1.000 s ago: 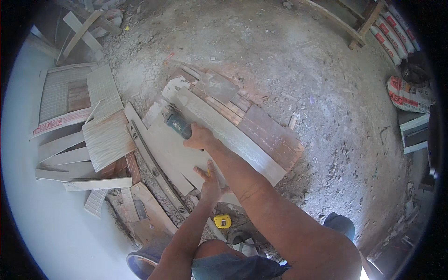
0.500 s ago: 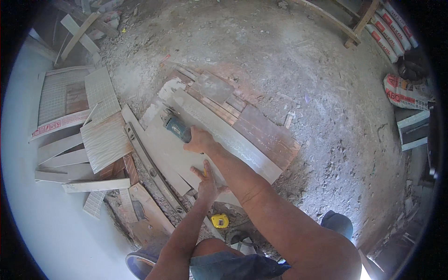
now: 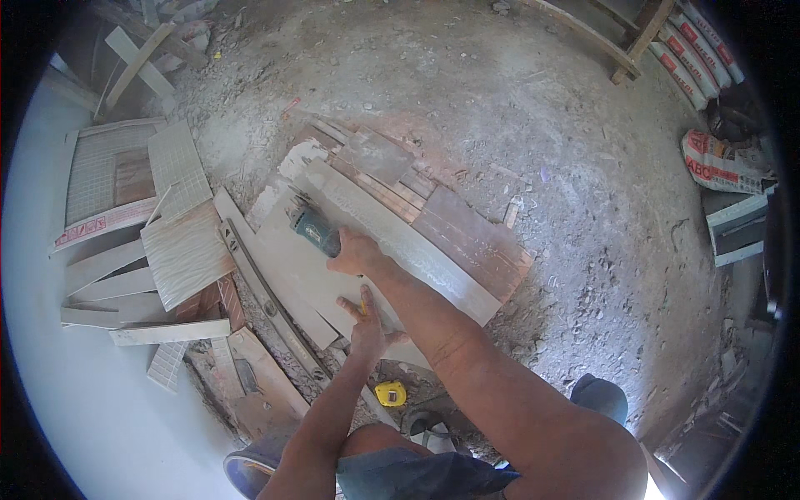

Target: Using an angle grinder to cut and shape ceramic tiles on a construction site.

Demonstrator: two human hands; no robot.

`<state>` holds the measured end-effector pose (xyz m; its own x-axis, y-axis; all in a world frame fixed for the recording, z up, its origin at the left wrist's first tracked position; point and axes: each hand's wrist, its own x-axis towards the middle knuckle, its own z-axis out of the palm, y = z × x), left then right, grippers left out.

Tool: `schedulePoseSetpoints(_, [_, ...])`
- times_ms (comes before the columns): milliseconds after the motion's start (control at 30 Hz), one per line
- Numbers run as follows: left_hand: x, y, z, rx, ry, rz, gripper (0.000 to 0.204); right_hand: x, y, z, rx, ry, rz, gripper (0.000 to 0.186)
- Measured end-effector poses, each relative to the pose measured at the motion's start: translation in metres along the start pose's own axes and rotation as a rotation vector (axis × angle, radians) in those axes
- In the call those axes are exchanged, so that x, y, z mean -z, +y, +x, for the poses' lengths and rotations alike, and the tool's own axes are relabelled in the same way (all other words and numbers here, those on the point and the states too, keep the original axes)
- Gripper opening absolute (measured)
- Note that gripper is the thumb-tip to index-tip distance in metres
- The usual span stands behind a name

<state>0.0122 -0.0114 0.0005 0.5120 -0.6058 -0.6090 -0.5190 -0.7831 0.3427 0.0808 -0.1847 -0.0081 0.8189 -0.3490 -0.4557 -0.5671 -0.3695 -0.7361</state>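
My right hand point(image 3: 357, 252) is closed round the rear of a teal angle grinder point(image 3: 314, 231). The grinder's head rests at the far part of a pale tile point(image 3: 279, 250), where light dust lies; its disc is too blurred to make out. Nearer to me, my left hand point(image 3: 367, 329) lies on the same tile with its fingers spread. A small yellow thing, too small to name, shows between those fingers. Along the right side of this tile runs a long pale tile strip point(image 3: 417, 254), and brown wood-look tiles point(image 3: 467, 233) lie beyond it.
A long spirit level point(image 3: 271, 304) lies left of the tile. A yellow tape measure point(image 3: 390, 393) sits close to my knees, beside a bucket point(image 3: 250, 471). Tile offcuts point(image 3: 187, 254) are piled along the left wall. Bags point(image 3: 692, 62) and a wooden frame point(image 3: 642, 42) stand far right on the dusty floor.
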Motion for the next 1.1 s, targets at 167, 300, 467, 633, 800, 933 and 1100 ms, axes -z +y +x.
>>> schedulePoseSetpoints(167, [0.003,0.002,0.001,0.044,-0.030,0.033,0.142,0.002,0.000,-0.003,0.013,-0.012,0.015,0.087])
schedulePoseSetpoints(300, [0.001,0.000,0.001,0.034,-0.021,0.051,0.142,0.002,0.000,-0.005,-0.009,-0.043,0.022,0.087])
schedulePoseSetpoints(467, [0.010,0.012,-0.002,0.059,-0.037,0.045,0.142,0.000,0.006,-0.007,-0.008,-0.014,0.008,0.089])
schedulePoseSetpoints(633, [0.000,-0.003,-0.001,0.019,0.004,-0.023,0.142,0.001,0.004,-0.012,-0.002,-0.010,0.018,0.086])
schedulePoseSetpoints(800, [-0.008,-0.006,0.003,0.008,0.040,0.033,0.150,-0.009,0.014,-0.013,0.026,0.048,0.012,0.086])
schedulePoseSetpoints(933, [-0.002,0.001,0.002,0.049,-0.013,0.034,0.148,-0.009,0.015,-0.014,0.008,0.043,0.007,0.086])
schedulePoseSetpoints(1100, [-0.001,-0.002,0.000,0.039,0.017,0.027,0.148,-0.005,0.009,-0.014,0.012,-0.012,0.034,0.085])
